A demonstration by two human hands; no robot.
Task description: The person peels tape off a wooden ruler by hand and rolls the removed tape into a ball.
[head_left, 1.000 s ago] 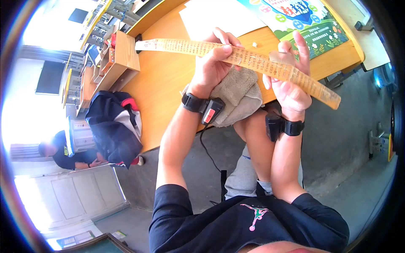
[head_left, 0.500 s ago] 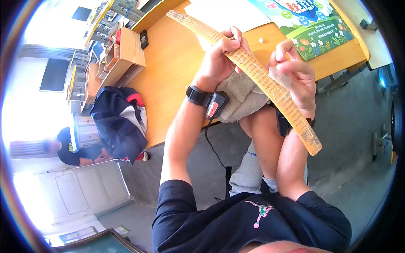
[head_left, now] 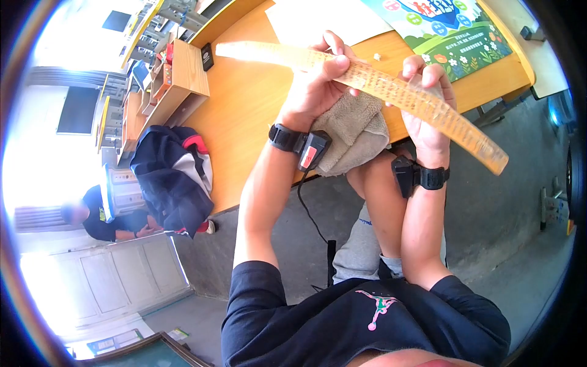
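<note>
My left hand (head_left: 318, 88) pinches a long, flat yellow strip (head_left: 391, 85) between thumb and fingers. Rows of small characters run along the strip, and shiny tape covers parts of it. My right hand (head_left: 429, 116) is at the strip's right half, with its fingers curled around a piece of clear tape (head_left: 428, 87) at the upper edge. Part of this hand is hidden behind the strip. Below my left hand, a folded beige towel (head_left: 351, 134) lies at the table's edge. Both wrists wear black bands with small devices.
The wooden table (head_left: 244, 110) holds white paper (head_left: 324, 21), a green illustrated poster (head_left: 452, 43), a small crumpled scrap (head_left: 376, 57) and a wooden desk organizer (head_left: 183, 73). A dark jacket (head_left: 168, 171) hangs at the left edge. Another person (head_left: 107, 214) is at far left.
The strip has turned to lie flatter, its right end rising and moving right. My right hand has moved up slightly with the tape, and its wrist band now shows fully.
</note>
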